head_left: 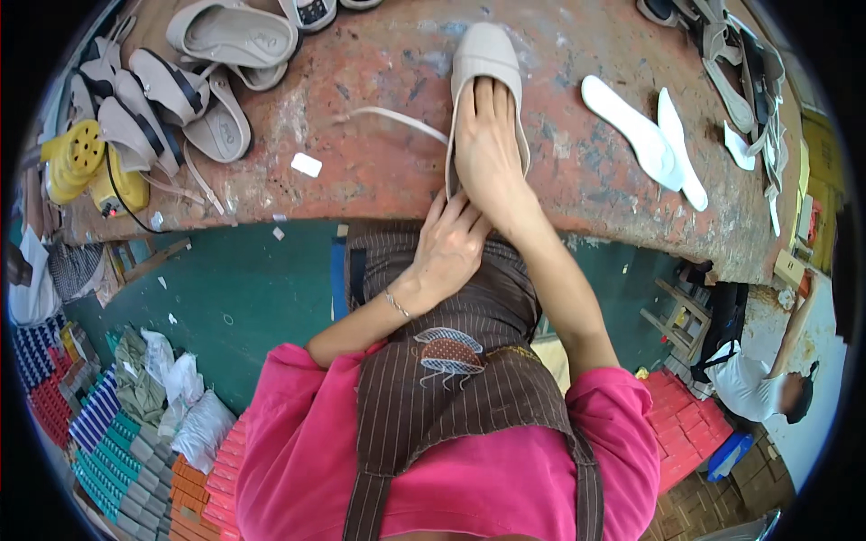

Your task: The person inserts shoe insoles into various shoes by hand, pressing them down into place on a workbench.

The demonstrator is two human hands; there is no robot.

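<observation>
A beige slip-on shoe lies on the worktable with its toe pointing away from me and a light strap trailing out to its left. My right hand reaches into the shoe's opening, fingers stretched flat toward the toe; the fingertips are hidden under the upper. At the heel end, by the table's near edge, my left hand holds the back of the shoe with bent fingers. Part of its grip is hidden behind my right wrist.
Beige shoes and sandals pile up at the far left, beside a yellow device with a black cord. White insoles lie to the right, near hanging straps and shoe parts. Another person is at the right. Stacked red boxes stand below.
</observation>
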